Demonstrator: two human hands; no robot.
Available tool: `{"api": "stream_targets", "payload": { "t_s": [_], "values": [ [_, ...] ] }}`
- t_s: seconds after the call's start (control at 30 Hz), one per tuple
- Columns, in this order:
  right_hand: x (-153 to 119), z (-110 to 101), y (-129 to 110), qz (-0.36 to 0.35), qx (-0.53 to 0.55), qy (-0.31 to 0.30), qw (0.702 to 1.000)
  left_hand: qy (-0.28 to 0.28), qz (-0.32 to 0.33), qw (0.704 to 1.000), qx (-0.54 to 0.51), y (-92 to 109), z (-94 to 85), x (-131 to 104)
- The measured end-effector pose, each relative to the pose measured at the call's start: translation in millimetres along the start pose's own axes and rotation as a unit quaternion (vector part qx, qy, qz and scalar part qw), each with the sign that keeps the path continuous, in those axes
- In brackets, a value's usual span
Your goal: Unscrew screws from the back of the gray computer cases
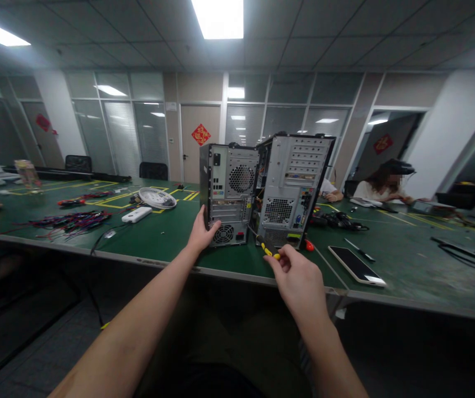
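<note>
Two computer towers stand upright side by side, rear panels facing me. My left hand [201, 233] grips the lower left edge of the left computer tower [231, 207], its thumb on the rear panel near the fan grille and its fingers along the side. In my right hand [301, 271] is a screwdriver [267, 246] with a black and yellow handle, held by the handle end. Its thin shaft points up and left to the lower right edge of the left tower's rear; whether the tip touches a screw is too small to tell. The right computer tower [289, 190] stands just behind the screwdriver.
On the green table [167, 240] lie tangled cables [72, 222], a white power strip [137, 214] and a round white grille [156, 197] to the left. To the right are a phone [355, 265], a thin pen-like tool [359, 250] and black cables [341, 221]. Another person [380, 185] sits at the far right.
</note>
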State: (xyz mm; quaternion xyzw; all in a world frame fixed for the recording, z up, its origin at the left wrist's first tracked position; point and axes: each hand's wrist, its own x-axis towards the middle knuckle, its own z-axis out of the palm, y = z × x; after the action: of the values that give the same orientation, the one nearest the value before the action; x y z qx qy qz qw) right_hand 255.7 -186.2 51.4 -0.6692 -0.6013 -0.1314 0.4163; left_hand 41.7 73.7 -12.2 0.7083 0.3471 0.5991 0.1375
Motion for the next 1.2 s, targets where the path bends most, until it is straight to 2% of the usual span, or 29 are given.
{"api": "stream_targets", "payload": {
  "t_s": [0.13, 0.37, 0.53, 1.0, 1.1, 1.2],
  "values": [
    [-1.0, -1.2, 0.7, -0.013, -0.008, 0.008, 1.0, 0.003, -0.002, 1.0, -0.003, -0.4, 0.5, 0.2],
    [0.0, 0.8, 0.9, 0.035, 0.009, 0.002, 0.999, -0.001, 0.001, 1.0, -0.005, 0.2, 0.5, 0.0],
    [0.1, 0.9, 1.1, 0.008, 0.015, 0.013, 1.0, 0.0, -0.01, 1.0, -0.003, 1.9, -0.6, -0.2],
    [2.0, 1.5, 1.8, 0.009, -0.083, 0.045, 0.995, -0.001, -0.015, 1.0, 0.0, 2.2, -1.0, -0.1],
    [3.1, 2.1, 2.4, -0.02, -0.061, 0.076, 0.995, -0.003, -0.014, 1.0, -0.006, 2.7, -1.2, -0.1],
    [5.2, 4.0, 3.5, -0.048, 0.016, 0.08, 0.996, -0.006, -0.013, 1.0, -0.004, 3.4, -1.4, -0.2]
  ]
}}
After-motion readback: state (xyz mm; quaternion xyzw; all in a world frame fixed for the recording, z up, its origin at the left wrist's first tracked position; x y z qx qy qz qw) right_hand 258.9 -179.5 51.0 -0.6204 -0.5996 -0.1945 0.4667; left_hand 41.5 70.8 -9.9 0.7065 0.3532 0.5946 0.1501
